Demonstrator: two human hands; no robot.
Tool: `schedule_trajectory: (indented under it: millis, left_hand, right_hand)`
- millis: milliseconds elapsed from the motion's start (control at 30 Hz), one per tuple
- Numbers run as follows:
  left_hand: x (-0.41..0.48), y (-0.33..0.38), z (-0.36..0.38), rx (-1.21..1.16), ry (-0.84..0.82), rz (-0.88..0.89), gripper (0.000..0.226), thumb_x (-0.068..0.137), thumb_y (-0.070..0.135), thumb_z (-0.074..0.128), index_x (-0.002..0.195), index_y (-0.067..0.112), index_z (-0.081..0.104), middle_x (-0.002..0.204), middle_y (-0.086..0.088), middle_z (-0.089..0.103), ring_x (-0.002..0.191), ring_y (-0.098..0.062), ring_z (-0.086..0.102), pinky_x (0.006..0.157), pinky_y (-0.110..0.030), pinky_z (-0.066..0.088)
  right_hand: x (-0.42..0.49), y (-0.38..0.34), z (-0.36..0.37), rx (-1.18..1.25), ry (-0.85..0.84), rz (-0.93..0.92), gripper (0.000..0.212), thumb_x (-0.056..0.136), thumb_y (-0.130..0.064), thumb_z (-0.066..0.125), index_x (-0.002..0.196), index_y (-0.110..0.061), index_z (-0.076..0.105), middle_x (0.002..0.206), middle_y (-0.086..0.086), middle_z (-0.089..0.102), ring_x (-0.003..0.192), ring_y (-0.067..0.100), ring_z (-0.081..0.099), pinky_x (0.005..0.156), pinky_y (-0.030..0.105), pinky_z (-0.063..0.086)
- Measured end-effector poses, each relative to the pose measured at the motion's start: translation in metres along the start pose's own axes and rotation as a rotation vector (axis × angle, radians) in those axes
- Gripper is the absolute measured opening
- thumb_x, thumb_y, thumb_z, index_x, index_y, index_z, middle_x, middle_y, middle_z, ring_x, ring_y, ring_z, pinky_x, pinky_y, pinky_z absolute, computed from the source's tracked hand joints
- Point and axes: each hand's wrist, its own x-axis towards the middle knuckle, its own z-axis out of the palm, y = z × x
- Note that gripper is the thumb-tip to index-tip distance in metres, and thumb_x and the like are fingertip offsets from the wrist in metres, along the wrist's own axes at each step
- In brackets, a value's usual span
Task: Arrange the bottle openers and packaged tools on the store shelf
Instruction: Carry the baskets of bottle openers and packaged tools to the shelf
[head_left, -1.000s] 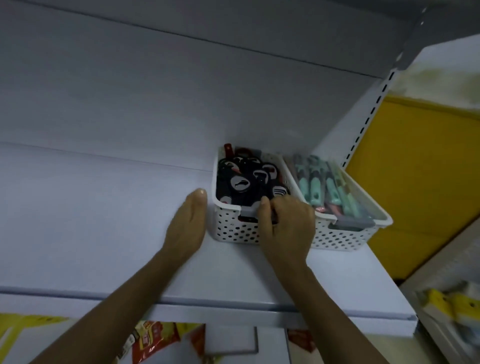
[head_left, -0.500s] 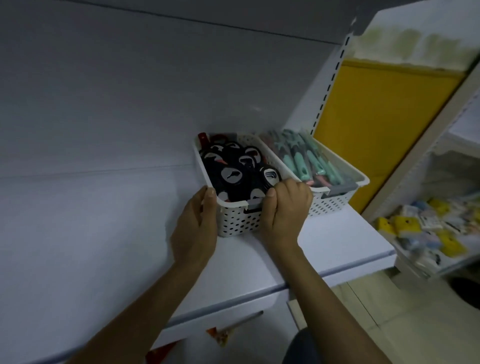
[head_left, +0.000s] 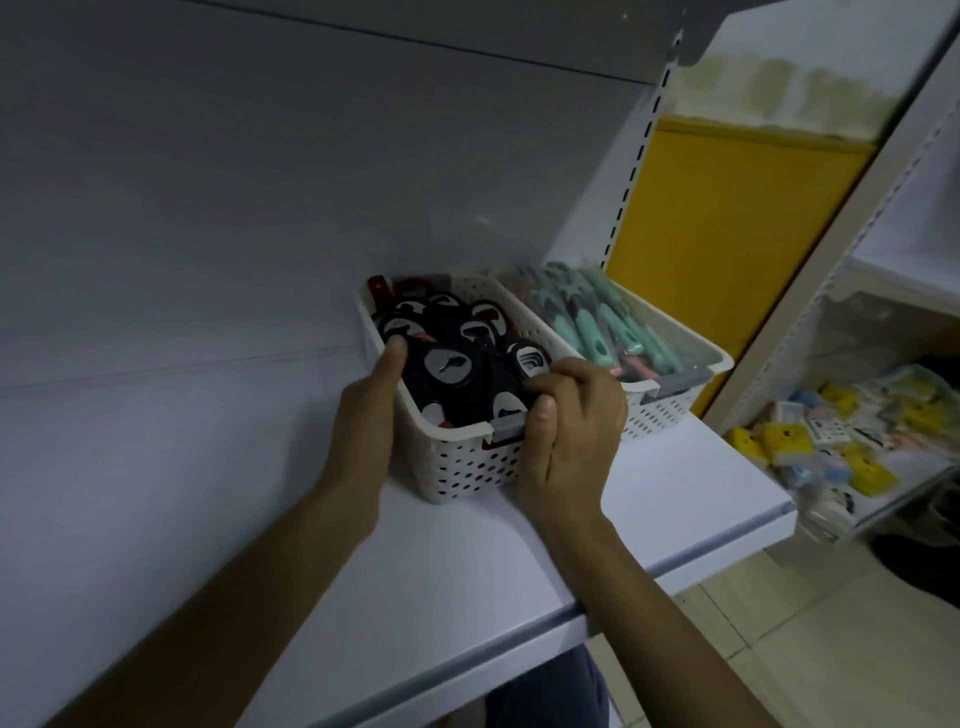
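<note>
Both forearms reach up and forward from the lower edge of the view onto the flat white store shelf (head_left: 675, 493). The left hand (head_left: 366, 410) lies against the left wall of the white perforated plastic basket (head_left: 467, 467), back of the hand toward the camera. Its thumb stretches over the rim with its tip on the black round bottle openers (head_left: 447, 364) heaped inside, while its fingers sit out of sight on the outer side, so the wall is clasped between them. The right hand (head_left: 571, 421) grips the basket's near right corner: its 4 fingers curl tightly over the rim onto the openers, and its thumb presses the front wall just beside the grey handle tab (head_left: 506, 428). The basket stands on the shelf between the 2 hands, its far end near the grey back panel. Touching its right side is a second white perforated basket (head_left: 722, 364), filled with mint-green-handled packaged tools (head_left: 618, 332) lying lengthwise. Behind that basket rises a white slotted upright (head_left: 628, 171), with a yellow wall panel (head_left: 727, 234) to its right. Further right and lower, small yellow and white packets (head_left: 831, 441) lie jumbled on a neighbouring shelf; they are too blurred to identify.
</note>
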Motion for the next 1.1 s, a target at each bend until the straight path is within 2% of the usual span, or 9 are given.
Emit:
schedule_trajectory:
  millis: [67,167,300,433,567,633,767,833,1100]
  left_hand:
    - [0.020,0.010,-0.005,0.017,-0.017,-0.062,0.061,0.067,0.051,0.073,0.119,0.020,0.060,0.107,-0.002,0.070,0.099,-0.019,0.066,0.083,-0.035,0.051]
    - [0.030,0.011,-0.007,0.036,0.022,-0.069,0.045,0.079,0.017,0.061,0.123,0.009,0.055,0.103,-0.012,0.069,0.089,-0.025,0.066,0.068,-0.033,0.053]
    - [0.019,0.011,0.000,-0.059,0.078,-0.034,0.052,0.069,0.018,0.059,0.120,0.010,0.055,0.101,-0.013,0.068,0.092,-0.029,0.066,0.081,-0.044,0.056]
    - [0.015,0.013,0.003,-0.125,0.112,0.001,0.039,0.081,0.006,0.056,0.118,0.016,0.051,0.103,-0.011,0.066,0.096,-0.029,0.064,0.089,-0.048,0.053]
    - [0.011,0.010,0.001,-0.183,0.161,0.014,0.039,0.082,0.005,0.054,0.119,0.016,0.051,0.104,-0.011,0.066,0.098,-0.029,0.064,0.089,-0.049,0.052]
    - [0.009,0.008,-0.007,-0.218,0.180,0.024,0.038,0.084,0.003,0.052,0.120,0.015,0.051,0.104,-0.012,0.064,0.098,-0.030,0.063,0.087,-0.048,0.053]
    - [0.002,0.003,-0.030,-0.226,0.174,0.063,0.033,0.087,0.001,0.050,0.116,0.017,0.051,0.101,-0.009,0.064,0.093,-0.025,0.063,0.079,-0.040,0.054]
    - [0.001,0.003,-0.037,-0.224,0.140,0.078,0.030,0.089,0.002,0.051,0.114,0.018,0.050,0.102,-0.007,0.064,0.092,-0.022,0.063,0.074,-0.036,0.054]
    - [0.004,0.012,-0.057,-0.095,-0.045,0.092,0.023,0.095,0.011,0.051,0.105,0.031,0.044,0.110,0.002,0.060,0.090,-0.006,0.061,0.070,-0.020,0.050]
  right_hand:
    - [-0.001,0.000,0.002,0.012,-0.005,0.047,0.049,0.101,-0.039,0.022,0.103,-0.007,0.061,0.115,0.007,0.050,0.109,0.021,0.047,0.093,0.031,0.033]
    - [-0.002,0.001,0.003,0.053,-0.021,0.077,0.048,0.100,-0.044,0.024,0.118,-0.010,0.052,0.128,0.010,0.048,0.121,0.017,0.042,0.102,0.032,0.032]
    - [-0.002,-0.003,0.001,0.100,-0.042,0.144,0.056,0.098,-0.051,0.026,0.133,-0.010,0.045,0.145,0.010,0.037,0.136,0.010,0.029,0.111,0.032,0.027]
    - [0.002,-0.011,-0.006,0.104,-0.134,0.160,0.058,0.096,-0.046,0.035,0.145,-0.015,0.033,0.158,0.009,0.011,0.147,0.016,0.009,0.117,0.036,0.017]
    - [-0.002,-0.032,-0.015,0.200,-0.119,0.341,0.073,0.088,-0.052,0.046,0.149,-0.023,0.018,0.161,0.000,0.001,0.146,0.003,-0.002,0.113,0.009,0.006]
    - [-0.005,-0.048,-0.016,0.283,-0.057,0.489,0.087,0.078,-0.060,0.056,0.149,-0.026,0.018,0.159,-0.008,0.004,0.142,-0.006,0.000,0.108,0.002,0.008]
    - [-0.010,-0.085,-0.007,0.547,-0.022,0.869,0.112,0.057,-0.062,0.075,0.149,-0.034,0.019,0.153,-0.014,0.018,0.141,0.006,0.021,0.109,0.027,0.029]
    - [-0.011,-0.096,-0.001,0.708,-0.044,1.006,0.117,0.055,-0.060,0.083,0.149,-0.038,0.017,0.150,-0.015,0.024,0.138,0.008,0.030,0.101,0.028,0.036]
    - [-0.007,-0.113,0.014,0.786,-0.025,1.036,0.119,0.066,-0.055,0.077,0.151,-0.038,-0.004,0.150,-0.012,0.024,0.134,0.011,0.035,0.108,0.035,0.034]
